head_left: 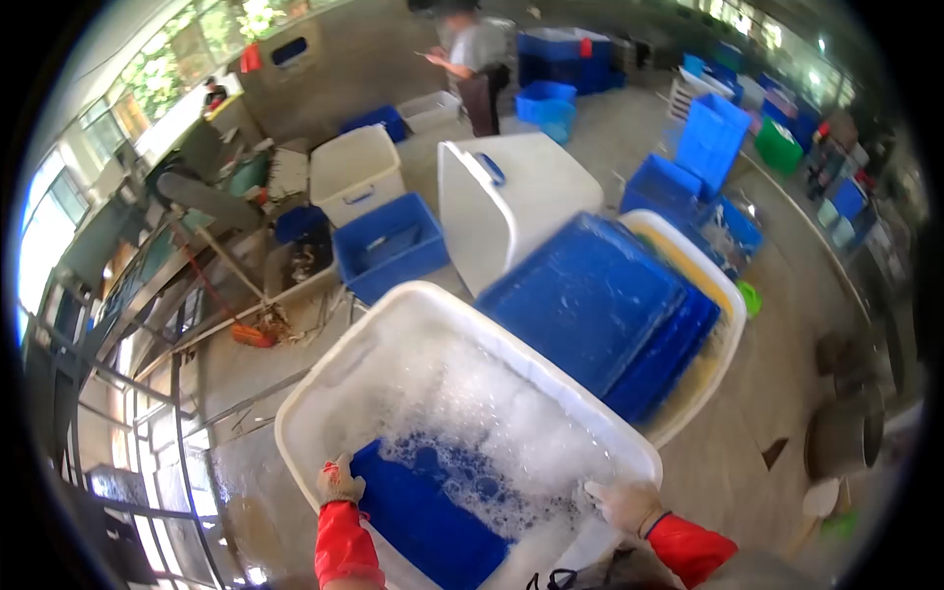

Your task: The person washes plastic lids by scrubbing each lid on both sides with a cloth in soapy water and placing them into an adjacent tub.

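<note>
A large white tub [546, 366] in front of me holds soapy water and thick foam [433, 364]. Partly under the suds lies a blue plastic bin [428, 521], its far part hidden by foam. My left hand [339, 480], in a pale glove with red marks and a red sleeve, is closed at the bin's left edge, beside the tub's rim. My right hand [629, 506], also gloved, is over the foam near the tub's right wall. Its fingers are bent and point left; a small whitish tip shows there, and I cannot make out what it is.
Stacked blue bins [590, 305] lie in a second tub [733, 334] with a yellowish inside. Behind stand a tipped white tub [531, 187] and an upright blue bin [388, 246]. Metal railing [177, 442] runs along the left. A person [477, 69] stands at the back.
</note>
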`<action>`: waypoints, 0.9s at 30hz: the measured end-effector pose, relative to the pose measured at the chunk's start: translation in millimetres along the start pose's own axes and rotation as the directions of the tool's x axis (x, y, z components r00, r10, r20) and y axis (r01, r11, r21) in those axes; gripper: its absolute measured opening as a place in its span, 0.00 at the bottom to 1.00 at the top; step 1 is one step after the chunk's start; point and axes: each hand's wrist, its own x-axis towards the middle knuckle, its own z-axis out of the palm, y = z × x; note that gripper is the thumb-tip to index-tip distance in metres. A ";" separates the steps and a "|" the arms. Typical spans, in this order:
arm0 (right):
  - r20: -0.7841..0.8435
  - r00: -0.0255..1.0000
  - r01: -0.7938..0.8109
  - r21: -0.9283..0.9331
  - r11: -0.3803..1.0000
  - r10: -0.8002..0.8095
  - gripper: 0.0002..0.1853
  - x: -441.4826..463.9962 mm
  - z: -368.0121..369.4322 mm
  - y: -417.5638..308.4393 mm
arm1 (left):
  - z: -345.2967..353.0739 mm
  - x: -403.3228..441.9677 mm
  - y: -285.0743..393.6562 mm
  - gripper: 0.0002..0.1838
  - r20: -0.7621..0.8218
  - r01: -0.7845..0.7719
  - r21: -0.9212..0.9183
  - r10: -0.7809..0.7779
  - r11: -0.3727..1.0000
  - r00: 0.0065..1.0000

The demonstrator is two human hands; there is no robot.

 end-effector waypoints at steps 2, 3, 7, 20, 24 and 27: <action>0.046 0.999 -0.011 -0.056 0.998 0.014 0.14 12.0 -11.3 1.0 | -5.7 25.9 8.1 0.24 0.172 0.251 0.087 -0.262 0.964 0.950; 0.015 1.000 -0.013 -0.021 1.000 0.014 0.14 11.8 -12.1 0.2 | 7.5 41.8 8.6 0.24 0.147 0.282 0.062 -0.288 0.957 0.946; 0.058 0.995 -0.081 -0.043 0.996 0.084 0.14 6.9 -11.9 -2.4 | -18.8 28.4 33.2 0.19 0.282 0.229 0.152 -0.264 0.962 0.922; -0.045 0.969 0.231 0.526 0.818 -0.244 0.17 48.5 21.5 -18.8 | -94.8 -197.4 204.4 0.37 0.253 0.457 -0.746 -0.428 0.484 0.867; 0.039 0.829 0.240 0.876 0.419 -0.557 0.20 57.5 -7.6 -168.6 | -78.8 -251.0 213.7 0.36 0.302 0.436 -0.753 -0.329 0.493 0.895; -0.259 0.727 0.608 0.673 0.422 -0.635 0.19 72.2 33.2 -192.5 | -84.2 -275.8 215.6 0.35 0.237 0.429 -0.754 -0.403 0.498 0.884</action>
